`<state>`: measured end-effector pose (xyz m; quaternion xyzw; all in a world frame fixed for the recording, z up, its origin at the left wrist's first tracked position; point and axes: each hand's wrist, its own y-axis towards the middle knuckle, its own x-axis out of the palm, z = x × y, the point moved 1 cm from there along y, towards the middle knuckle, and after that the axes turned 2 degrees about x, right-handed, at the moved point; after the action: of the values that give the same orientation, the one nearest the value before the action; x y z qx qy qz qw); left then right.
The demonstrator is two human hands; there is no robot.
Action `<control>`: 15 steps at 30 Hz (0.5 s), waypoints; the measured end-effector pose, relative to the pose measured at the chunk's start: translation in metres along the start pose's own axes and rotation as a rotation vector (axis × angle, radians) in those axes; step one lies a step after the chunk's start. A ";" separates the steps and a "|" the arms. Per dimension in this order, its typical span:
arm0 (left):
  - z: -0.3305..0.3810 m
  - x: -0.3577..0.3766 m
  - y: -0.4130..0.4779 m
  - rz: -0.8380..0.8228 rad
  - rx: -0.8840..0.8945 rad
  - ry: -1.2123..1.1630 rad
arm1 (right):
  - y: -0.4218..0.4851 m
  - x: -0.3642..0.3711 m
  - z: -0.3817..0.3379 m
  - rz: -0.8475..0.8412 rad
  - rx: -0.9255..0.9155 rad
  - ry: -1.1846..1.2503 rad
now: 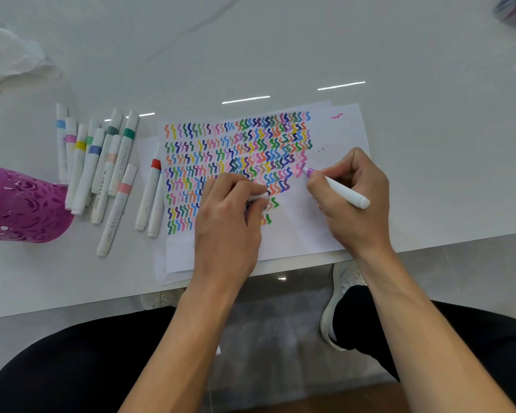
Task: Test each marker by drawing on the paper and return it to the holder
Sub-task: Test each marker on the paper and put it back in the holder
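The paper (334,132) is nearly filled with coloured squiggles, so most of the testing looks done. The right hand (349,210) has its grip pinched on a lilac-tipped marker (344,192), with the tip on the sheet. The left hand (227,216) clutches what looks like its cap (258,197). The loose markers (96,162) on the bench (280,55) beside the purple holder (21,204) are yet to be returned.

R hand (347,193) pinches marker (344,192) – tip on paper (304,231), L hand (230,216) grips cap (258,197)

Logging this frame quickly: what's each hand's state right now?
Left hand: closed round a small white piece, likely a cap, over the paper.
Right hand: holds the uncapped marker, tip on the paper.
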<state>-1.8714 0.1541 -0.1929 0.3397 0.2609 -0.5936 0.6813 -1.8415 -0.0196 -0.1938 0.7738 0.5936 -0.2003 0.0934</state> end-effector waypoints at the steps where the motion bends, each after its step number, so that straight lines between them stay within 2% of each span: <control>1: 0.000 0.000 0.000 0.001 0.000 0.001 | 0.000 0.000 0.000 0.001 0.000 0.003; 15: 0.000 0.001 0.000 0.000 -0.014 0.008 | -0.001 0.001 -0.002 0.059 -0.015 0.020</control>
<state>-1.8714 0.1538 -0.1936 0.3371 0.2677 -0.5903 0.6828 -1.8416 -0.0178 -0.1919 0.7923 0.5728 -0.1851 0.0993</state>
